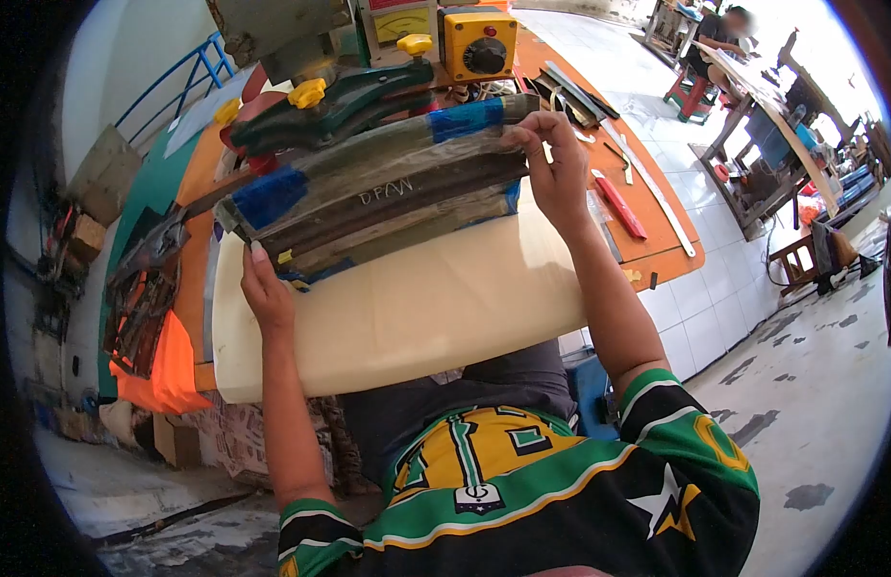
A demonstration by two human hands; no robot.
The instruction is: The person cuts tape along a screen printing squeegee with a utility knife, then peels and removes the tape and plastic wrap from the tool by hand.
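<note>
A stiff, dark, see-through template sheet with blue tape patches and handwritten letters is held tilted in front of me. My left hand grips its lower left corner, thumb on top. At the upper right corner, my right hand pinches the edge between thumb and fingers. Under the template lies a wide cream sheet of material, curving over the table's near edge towards my lap. Just beyond the template stands a dark green machine with yellow knobs.
A yellow control box sits behind the machine on the orange table. To the right lie a red cutter and a steel ruler. Dark scraps and orange material hang at left. Another person sits at a far bench.
</note>
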